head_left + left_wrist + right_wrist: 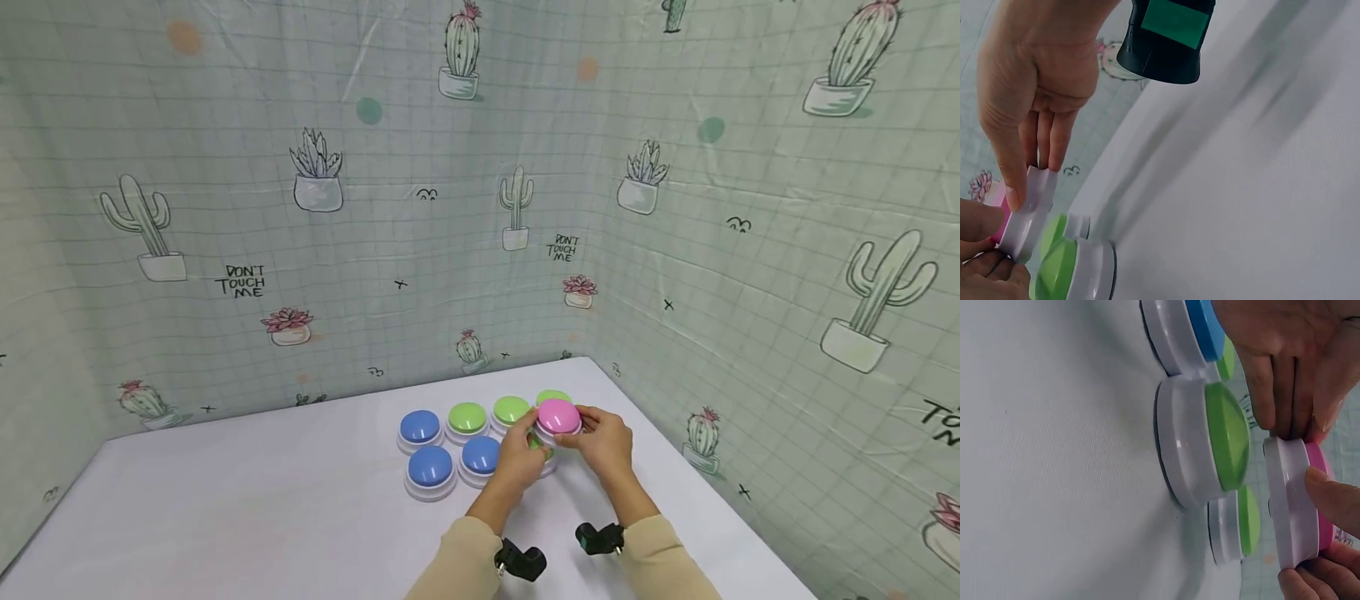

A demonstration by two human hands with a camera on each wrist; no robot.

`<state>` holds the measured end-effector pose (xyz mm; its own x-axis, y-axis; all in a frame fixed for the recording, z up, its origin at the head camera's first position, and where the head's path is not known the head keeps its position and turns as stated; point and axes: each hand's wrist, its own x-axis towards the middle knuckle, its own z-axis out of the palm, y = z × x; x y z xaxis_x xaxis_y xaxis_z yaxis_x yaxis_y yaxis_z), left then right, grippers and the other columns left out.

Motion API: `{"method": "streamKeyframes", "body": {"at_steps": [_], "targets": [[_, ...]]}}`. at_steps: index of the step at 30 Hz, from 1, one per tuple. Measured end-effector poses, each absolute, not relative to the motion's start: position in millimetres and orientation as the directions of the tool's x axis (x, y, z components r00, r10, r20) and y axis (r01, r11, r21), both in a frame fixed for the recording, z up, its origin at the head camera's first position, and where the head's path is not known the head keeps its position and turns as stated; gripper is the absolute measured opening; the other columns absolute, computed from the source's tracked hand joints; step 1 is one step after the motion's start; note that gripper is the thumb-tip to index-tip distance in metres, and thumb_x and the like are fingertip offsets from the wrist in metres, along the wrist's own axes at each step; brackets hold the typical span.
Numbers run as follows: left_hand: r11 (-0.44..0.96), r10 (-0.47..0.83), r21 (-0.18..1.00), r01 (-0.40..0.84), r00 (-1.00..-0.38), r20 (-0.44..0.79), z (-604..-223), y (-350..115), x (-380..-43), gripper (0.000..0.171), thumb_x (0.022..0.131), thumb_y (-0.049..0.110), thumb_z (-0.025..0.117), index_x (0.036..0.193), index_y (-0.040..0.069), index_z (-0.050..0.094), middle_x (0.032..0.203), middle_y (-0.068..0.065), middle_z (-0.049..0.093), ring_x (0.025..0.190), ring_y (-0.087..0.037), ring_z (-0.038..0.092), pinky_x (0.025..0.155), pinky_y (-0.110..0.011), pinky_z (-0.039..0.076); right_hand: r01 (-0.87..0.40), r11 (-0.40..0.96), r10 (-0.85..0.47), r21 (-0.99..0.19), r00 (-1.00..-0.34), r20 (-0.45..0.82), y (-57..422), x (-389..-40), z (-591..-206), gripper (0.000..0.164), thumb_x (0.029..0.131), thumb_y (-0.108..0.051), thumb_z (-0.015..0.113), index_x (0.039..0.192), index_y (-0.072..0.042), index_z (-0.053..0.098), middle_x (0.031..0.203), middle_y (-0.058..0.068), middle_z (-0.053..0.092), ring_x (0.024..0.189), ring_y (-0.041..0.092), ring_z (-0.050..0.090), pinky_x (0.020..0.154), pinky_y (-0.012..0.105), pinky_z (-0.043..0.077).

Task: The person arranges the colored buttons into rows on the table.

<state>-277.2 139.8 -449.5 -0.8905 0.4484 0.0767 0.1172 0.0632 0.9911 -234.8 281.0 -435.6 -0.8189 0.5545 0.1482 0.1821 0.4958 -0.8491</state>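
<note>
A dome push button with a pink top and white base point(558, 417) is held in the air by both hands. My left hand point(522, 448) grips its left side. My right hand point(603, 440) grips the opposite side, its thumb point(1012, 199) lying along the white rim. The pink button's white base point(1291, 500) is tilted on edge in the right wrist view, apart from the table. Right below and partly hidden by the left hand stands a green button point(1229, 437). Another green button point(553, 396) shows just behind the pink one.
Two more green buttons point(467, 417) and three blue buttons point(431, 467) stand close together on the white table point(247, 500), left of the hands. A cactus-print cloth point(420, 250) hangs behind and along the right edge. Black wrist cameras point(597, 538) sit on both forearms.
</note>
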Motion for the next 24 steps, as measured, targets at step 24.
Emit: {"method": "streamKeyframes", "body": {"at_steps": [24], "targets": [[0.11, 0.603, 0.987, 0.12, -0.797, 0.03, -465, 182, -256, 0.072, 0.091, -0.004, 0.062, 0.154, -0.02, 0.03, 0.164, -0.036, 0.028, 0.155, -0.047, 0.022, 0.128, -0.059, 0.019, 0.317, 0.505, 0.634, -0.803, -0.767, 0.096, 313, -215, -465, 0.057, 0.08, -0.002, 0.089, 0.129, 0.014, 0.066, 0.125, 0.03, 0.067, 0.125, 0.046, 0.063, 0.111, 0.059, 0.047]]}}
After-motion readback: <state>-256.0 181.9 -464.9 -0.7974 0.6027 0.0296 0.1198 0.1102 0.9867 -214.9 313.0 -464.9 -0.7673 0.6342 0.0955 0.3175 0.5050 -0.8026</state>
